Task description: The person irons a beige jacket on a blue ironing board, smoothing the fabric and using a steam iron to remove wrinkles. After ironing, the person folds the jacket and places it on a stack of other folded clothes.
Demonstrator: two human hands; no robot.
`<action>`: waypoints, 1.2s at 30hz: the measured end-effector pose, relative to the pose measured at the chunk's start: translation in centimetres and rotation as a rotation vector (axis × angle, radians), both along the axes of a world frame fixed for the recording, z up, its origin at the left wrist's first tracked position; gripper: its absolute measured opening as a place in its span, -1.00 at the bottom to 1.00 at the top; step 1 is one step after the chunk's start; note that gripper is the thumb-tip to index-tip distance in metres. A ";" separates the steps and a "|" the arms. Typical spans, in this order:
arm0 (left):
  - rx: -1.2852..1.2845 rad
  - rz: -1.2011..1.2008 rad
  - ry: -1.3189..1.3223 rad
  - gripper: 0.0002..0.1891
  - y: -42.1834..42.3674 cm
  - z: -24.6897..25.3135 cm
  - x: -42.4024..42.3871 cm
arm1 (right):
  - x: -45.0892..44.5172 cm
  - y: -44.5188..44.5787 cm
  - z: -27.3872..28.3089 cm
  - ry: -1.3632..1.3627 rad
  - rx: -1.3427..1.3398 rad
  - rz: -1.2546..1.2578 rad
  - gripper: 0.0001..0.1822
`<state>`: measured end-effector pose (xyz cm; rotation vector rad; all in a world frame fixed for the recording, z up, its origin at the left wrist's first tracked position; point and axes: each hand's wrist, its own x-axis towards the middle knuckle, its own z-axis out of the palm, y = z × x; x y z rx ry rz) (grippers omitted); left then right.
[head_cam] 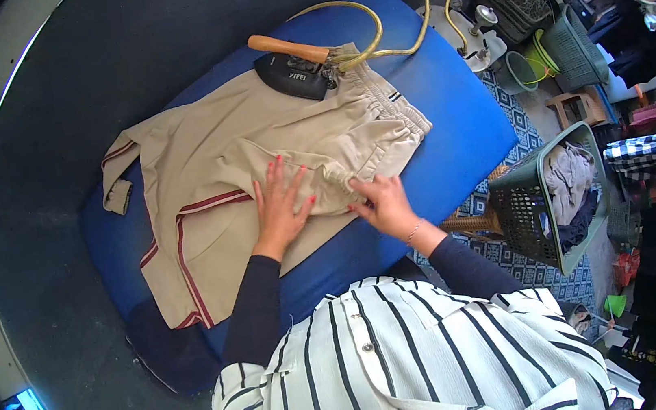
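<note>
A beige garment point(196, 135) with a gathered elastic waistband and maroon-and-white trim lies spread over a blue padded ironing board point(465, 120). My left hand point(282, 210) rests flat on the fabric, fingers apart. At the garment's near right side, the thumb and fingers of my right hand point(386, 204) pinch a gathered cuff point(337, 180); the fingertips are partly hidden. Beyond both hands, a black Yifei iron point(294, 77) with a wooden handle sits on the garment beside the waistband. Neither hand touches it.
A gold-coloured hose point(376, 21) runs from the iron across the board's far end. To the right stand a green plastic basket point(519, 212) of clothes, a small stool point(577, 108) and a bucket point(517, 72). A lit phone point(24, 409) lies at the far left.
</note>
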<state>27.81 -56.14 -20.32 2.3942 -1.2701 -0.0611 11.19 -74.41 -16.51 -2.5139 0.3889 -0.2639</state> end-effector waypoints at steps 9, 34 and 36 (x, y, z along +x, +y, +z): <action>0.212 0.426 -0.166 -0.18 13.6 3.5 3.4 | -0.1 -13.7 1.4 0.086 0.816 -0.243 -0.70; 0.093 0.101 -0.211 -0.63 14.2 1.4 1.5 | 2.7 -19.2 1.0 0.208 0.278 -0.399 -0.66; 0.023 0.150 -0.150 -0.61 10.5 0.5 2.6 | 4.4 -15.5 3.8 -0.070 -0.043 -0.274 -0.68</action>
